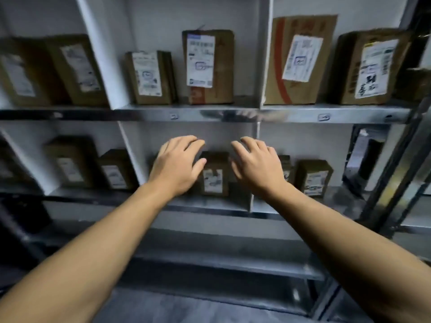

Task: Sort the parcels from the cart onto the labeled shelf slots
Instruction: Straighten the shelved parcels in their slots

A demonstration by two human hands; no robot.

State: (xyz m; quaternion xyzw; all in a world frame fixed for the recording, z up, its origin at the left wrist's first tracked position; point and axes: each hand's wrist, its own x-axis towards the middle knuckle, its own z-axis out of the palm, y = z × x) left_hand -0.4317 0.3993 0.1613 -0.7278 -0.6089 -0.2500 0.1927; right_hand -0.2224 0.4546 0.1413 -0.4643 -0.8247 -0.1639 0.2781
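A small brown parcel (215, 176) with a white label stands upright in the middle slot of the lower shelf (210, 205). My left hand (177, 165) hovers just left of it, fingers spread, holding nothing. My right hand (256, 164) hovers just right of it, also spread and empty. Both hands are in front of the parcel; I cannot tell whether they touch it. Small slot labels (324, 117) are stuck on the upper shelf's front edge. The cart is out of view.
Several labelled brown parcels stand on the upper shelf (149, 78), (207, 66), (300, 61), (370, 68) and on the lower one (70, 163), (115, 170), (314, 178). White dividers (102, 54) split the slots. A dark metal upright (396, 159) stands at the right.
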